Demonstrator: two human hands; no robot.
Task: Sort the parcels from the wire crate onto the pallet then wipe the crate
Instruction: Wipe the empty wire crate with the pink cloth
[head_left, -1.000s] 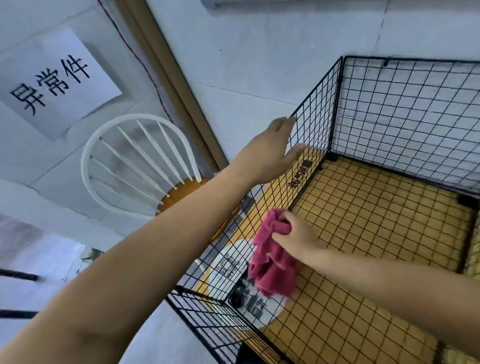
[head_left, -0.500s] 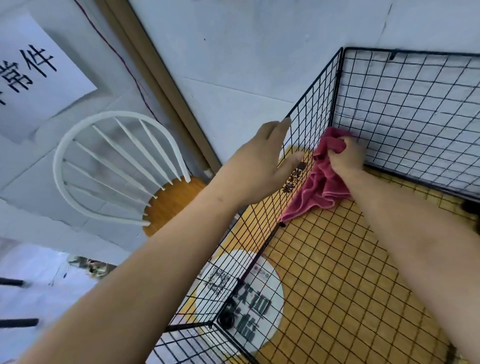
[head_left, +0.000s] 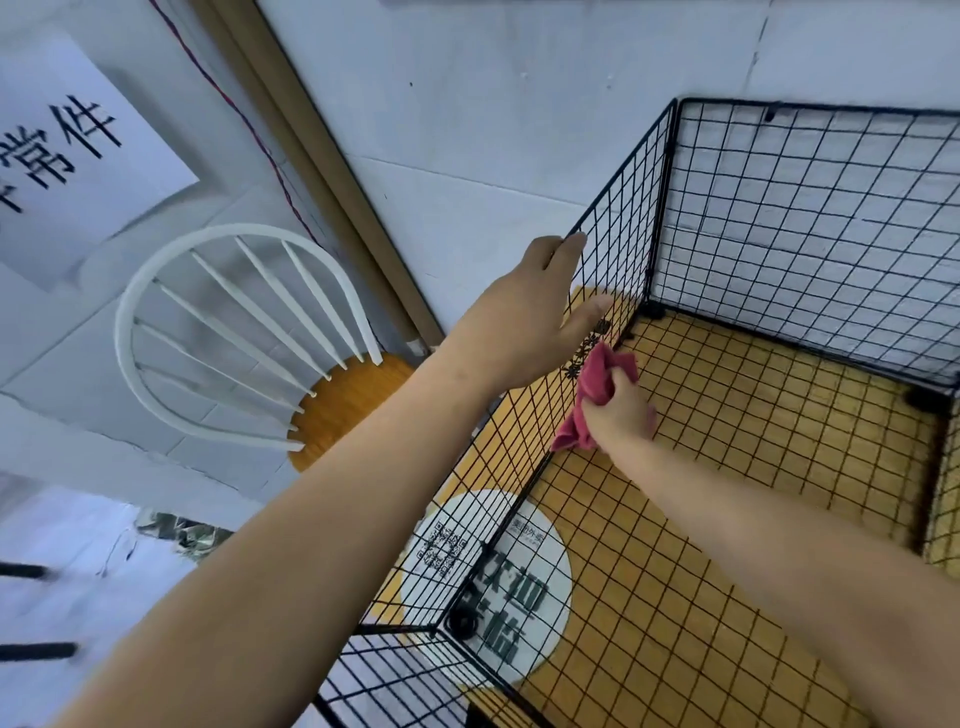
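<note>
While my left hand (head_left: 524, 322) hooks over the top rim of the black wire-mesh crate (head_left: 810, 228), fingers curled on the upper edge of its left wall and thumb spread against the outside of the mesh, my right arm is down inside the crate. My right hand (head_left: 621, 410) has the crumpled pink-red cloth (head_left: 597, 371) bunched tight in its fingers. It presses the cloth against the inner face of that same left wall, low down and close to the crate's far-left corner. A tail of cloth hangs below my fist, just above the crate's bottom. The two hands sit on opposite sides of the one wire panel, left above, right below.

The crate itself stands on a yellow gridded floor (head_left: 753, 441), its back wall against a pale wall. A round white sticker (head_left: 550, 545) with dark print and a square code lies under the crate's near-left corner. Outside the crate's left wall stands a white spindle-back chair (head_left: 234, 332) with a round wooden seat. Further out on that side, a white paper sign (head_left: 78, 150) with black characters is on the wall.
</note>
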